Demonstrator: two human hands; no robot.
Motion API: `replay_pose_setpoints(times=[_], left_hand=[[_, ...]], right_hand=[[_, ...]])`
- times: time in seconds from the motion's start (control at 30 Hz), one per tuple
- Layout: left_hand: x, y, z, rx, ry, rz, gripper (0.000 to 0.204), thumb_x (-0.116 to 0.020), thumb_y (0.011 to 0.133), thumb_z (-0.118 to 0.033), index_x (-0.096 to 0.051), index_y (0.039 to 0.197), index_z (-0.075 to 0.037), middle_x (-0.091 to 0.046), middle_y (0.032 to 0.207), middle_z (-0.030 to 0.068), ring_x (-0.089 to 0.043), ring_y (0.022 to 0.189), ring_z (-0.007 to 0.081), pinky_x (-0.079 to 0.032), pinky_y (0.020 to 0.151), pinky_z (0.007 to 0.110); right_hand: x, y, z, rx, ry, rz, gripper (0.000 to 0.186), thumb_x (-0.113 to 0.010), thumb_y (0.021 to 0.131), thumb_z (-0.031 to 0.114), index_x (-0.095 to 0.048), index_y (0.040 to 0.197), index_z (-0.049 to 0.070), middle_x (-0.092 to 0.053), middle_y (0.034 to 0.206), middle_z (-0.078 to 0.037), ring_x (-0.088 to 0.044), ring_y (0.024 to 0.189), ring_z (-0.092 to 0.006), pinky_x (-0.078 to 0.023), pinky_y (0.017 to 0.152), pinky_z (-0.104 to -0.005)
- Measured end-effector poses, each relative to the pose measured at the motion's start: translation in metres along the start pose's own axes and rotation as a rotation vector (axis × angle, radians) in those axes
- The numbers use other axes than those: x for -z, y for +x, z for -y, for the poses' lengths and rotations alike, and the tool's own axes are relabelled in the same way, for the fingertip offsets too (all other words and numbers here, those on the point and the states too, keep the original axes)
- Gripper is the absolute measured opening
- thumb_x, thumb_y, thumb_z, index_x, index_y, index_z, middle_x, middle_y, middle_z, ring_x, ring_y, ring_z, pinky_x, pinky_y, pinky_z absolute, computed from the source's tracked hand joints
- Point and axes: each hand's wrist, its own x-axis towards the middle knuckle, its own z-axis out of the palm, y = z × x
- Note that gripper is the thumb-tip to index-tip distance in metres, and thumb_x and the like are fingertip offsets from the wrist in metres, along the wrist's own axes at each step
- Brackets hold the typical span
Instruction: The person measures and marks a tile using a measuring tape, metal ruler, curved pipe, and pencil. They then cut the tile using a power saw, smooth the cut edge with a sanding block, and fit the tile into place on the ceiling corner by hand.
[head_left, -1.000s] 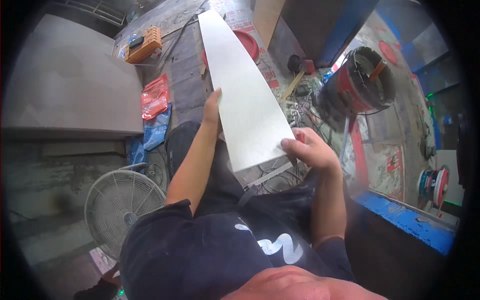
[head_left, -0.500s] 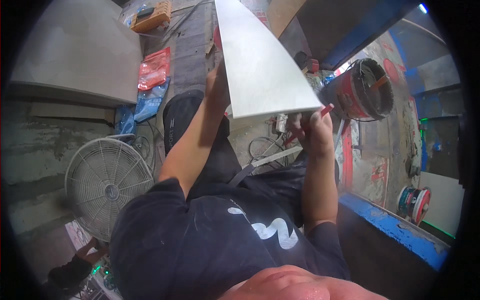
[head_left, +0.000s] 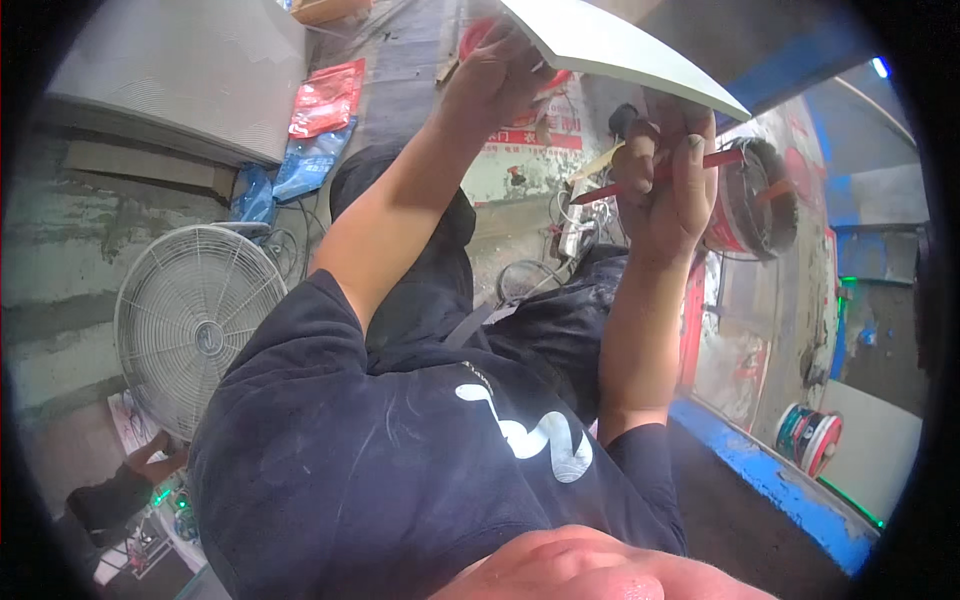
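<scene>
A smooth white tile (head_left: 625, 45) with a thin edge is held up at the top of the view, partly cut off by the frame. My left hand (head_left: 497, 78) grips its left edge, fingers closed round it. Under the near right corner, my right hand (head_left: 668, 190) supports the tile with its fingertips, which are partly hidden beneath it. Between the fingers of that same hand lies a red pencil (head_left: 602, 192), pointing left and sticking out on the right side too.
Left stands a round white fan (head_left: 205, 335), below a large grey slab (head_left: 190, 75) with ridged marks. Red and blue bags (head_left: 328, 100) lie beside it. A dirty bucket (head_left: 735, 215) stands right of my hand. Cables and a power strip (head_left: 575, 228) lie between my legs. Another person (head_left: 115, 495) is lower left.
The tile has been raised and tilted away, so less of its face shows. Both hands have moved up and outward with it, and the pencil has come into fuller view.
</scene>
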Motion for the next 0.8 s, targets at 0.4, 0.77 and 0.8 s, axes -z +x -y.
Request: replay_pose_setpoints(times=[0.4,0.77,0.8], left_hand=[[0.050,0.012,0.026,0.202,-0.250,-0.135,0.037,-0.058,0.106,-0.017,-0.050,0.143,-0.016,-0.061,0.132,0.0025,-0.062,0.117,0.0168,-0.055,0.089,0.038],[0.003,0.007,0.002,-0.495,1.641,0.198,0.046,-0.054,0.108,-0.033,-0.046,0.147,-0.011,-0.061,0.132,0.0061,-0.062,0.123,0.0220,-0.056,0.099,0.043],[-0.005,0.005,0.001,-0.437,1.583,0.136,0.048,-0.050,0.109,-0.038,-0.047,0.146,-0.008,-0.061,0.133,0.0076,-0.062,0.122,0.0228,-0.056,0.100,0.042]], right_hand=[[-0.022,0.008,0.003,0.024,0.022,0.045,0.059,-0.067,0.099,0.020,-0.041,0.149,0.003,-0.054,0.130,-0.014,-0.045,0.066,-0.0089,-0.034,0.046,-0.0186],[-0.011,0.000,0.010,-0.004,-0.018,-0.061,0.056,-0.071,0.099,0.032,-0.045,0.140,0.004,-0.060,0.104,-0.006,-0.048,0.060,-0.0084,-0.035,0.047,-0.0207],[-0.008,0.000,0.012,0.020,-0.023,-0.078,0.056,-0.071,0.099,0.032,-0.045,0.140,0.004,-0.060,0.104,-0.006,-0.048,0.060,-0.0084,-0.035,0.047,-0.0207]])
